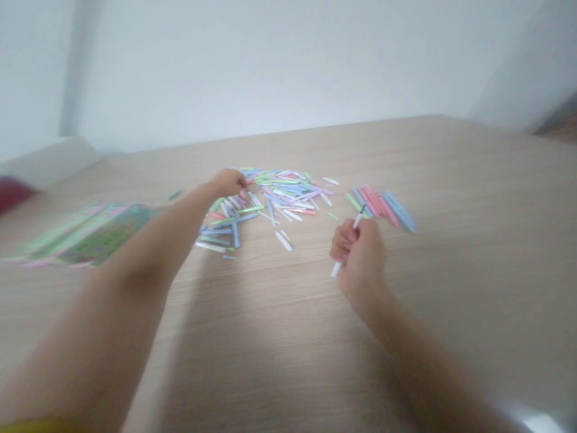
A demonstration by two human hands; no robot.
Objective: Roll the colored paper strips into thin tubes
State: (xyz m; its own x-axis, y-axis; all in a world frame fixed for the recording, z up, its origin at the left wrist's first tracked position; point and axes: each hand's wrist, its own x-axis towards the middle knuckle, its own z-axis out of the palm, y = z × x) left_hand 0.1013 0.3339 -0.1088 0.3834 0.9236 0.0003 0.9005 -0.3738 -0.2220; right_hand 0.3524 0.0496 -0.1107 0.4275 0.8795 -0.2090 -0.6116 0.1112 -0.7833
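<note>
My right hand [363,249] is closed in a fist around a slim white pen [336,269], whose dark tip sticks out above the fingers. To the left, my left hand [229,182] reaches over a loose pile of pastel pen parts [288,191] in white, green, blue, pink and purple. Its fingers are pinched together at the pile's left edge, beside a reddish piece; blur hides what they grip. Just beyond my right hand lies a row of pink, blue and green pens [378,203], side by side.
A blurred bundle of green and pink sticks [85,234] lies at the left, partly behind my left forearm. A few white pieces [283,240] are scattered in front of the pile. The wooden table [288,337] meets a pale wall [288,66] at the back.
</note>
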